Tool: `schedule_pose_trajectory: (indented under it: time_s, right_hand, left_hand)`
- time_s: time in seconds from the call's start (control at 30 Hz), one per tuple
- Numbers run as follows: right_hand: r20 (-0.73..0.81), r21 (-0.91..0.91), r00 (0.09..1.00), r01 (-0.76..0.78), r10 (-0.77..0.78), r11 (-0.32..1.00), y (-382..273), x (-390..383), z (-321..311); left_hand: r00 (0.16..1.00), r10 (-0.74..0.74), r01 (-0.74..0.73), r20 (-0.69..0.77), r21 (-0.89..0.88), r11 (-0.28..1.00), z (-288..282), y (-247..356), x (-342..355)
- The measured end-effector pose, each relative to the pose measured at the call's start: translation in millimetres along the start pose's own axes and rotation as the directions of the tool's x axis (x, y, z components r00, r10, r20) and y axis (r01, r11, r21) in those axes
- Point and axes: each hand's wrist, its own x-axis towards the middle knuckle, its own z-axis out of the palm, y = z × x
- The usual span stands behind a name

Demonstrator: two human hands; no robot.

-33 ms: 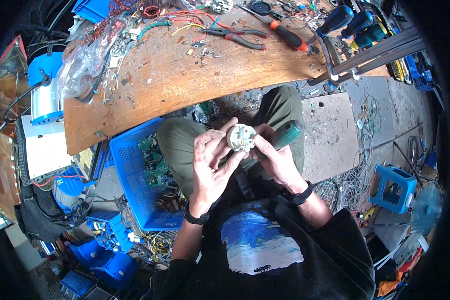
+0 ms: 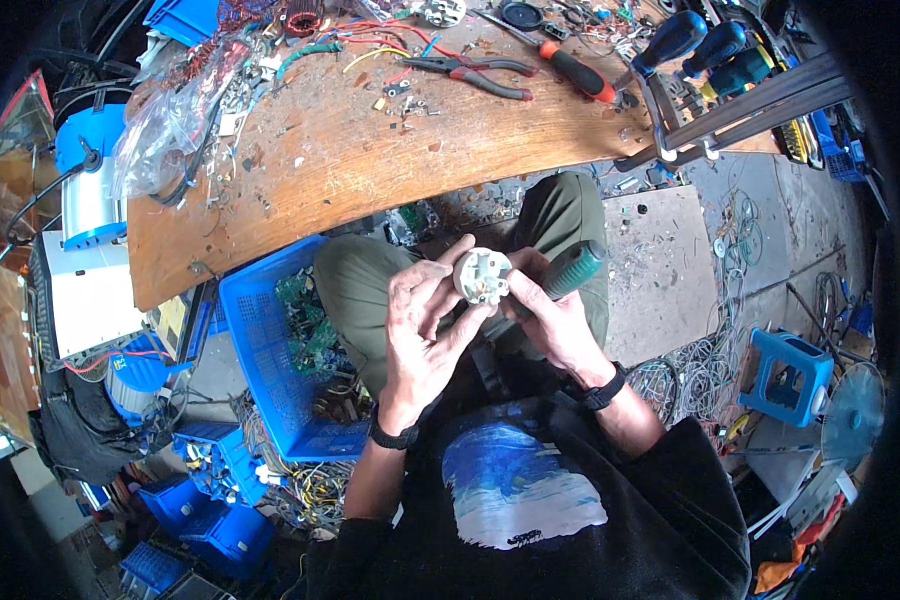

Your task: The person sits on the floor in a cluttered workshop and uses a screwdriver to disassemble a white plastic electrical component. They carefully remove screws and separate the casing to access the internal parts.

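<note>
A round off-white part with small metal contacts inside (image 2: 482, 275) is held in front of my lap. My left hand (image 2: 425, 335) grips its left and lower side, fingers curled round it. My right hand (image 2: 560, 330) is closed on a tool with a green ridged handle (image 2: 575, 268), while its thumb rests at the right side of the off-white part. The tool's tip is hidden.
A wooden bench (image 2: 330, 170) carries pliers (image 2: 470, 75), an orange-black screwdriver (image 2: 575, 70), blue-handled tools (image 2: 670, 40), wires and scraps. A blue crate (image 2: 265, 370) of circuit boards sits at my left. Cable heaps, a blue stool (image 2: 785, 375) and a fan (image 2: 852, 415) are at right.
</note>
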Motion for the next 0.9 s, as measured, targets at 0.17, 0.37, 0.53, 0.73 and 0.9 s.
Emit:
schedule_pose_trajectory:
  time_s: [0.17, 0.37, 0.53, 0.73, 0.9]
  right_hand:
    - [0.003, -0.026, 1.000, 0.010, -0.010, 1.000, -3, 0, 1]
    - [-0.020, -0.023, 1.000, -0.016, 0.016, 1.000, -3, -1, 1]
    - [-0.019, -0.076, 1.000, -0.018, 0.017, 0.997, -1, -1, -2]
    - [-0.053, -0.078, 0.999, -0.012, 0.008, 0.997, -2, -1, 2]
    - [-0.024, -0.101, 0.999, -0.029, 0.027, 0.995, 0, -1, -5]
  left_hand:
    - [0.998, 0.065, -0.062, -0.017, 0.147, 0.987, -5, 0, -3]
    - [0.974, 0.225, -0.208, 0.018, 0.462, 0.862, -11, 2, 0]
    - [0.971, 0.237, -0.205, 0.018, 0.570, 0.796, -7, 11, 3]
    - [0.956, 0.291, -0.249, 0.035, 0.617, 0.746, -8, 10, 3]
    - [0.960, 0.280, -0.235, 0.028, 0.629, 0.741, -8, 10, 1]
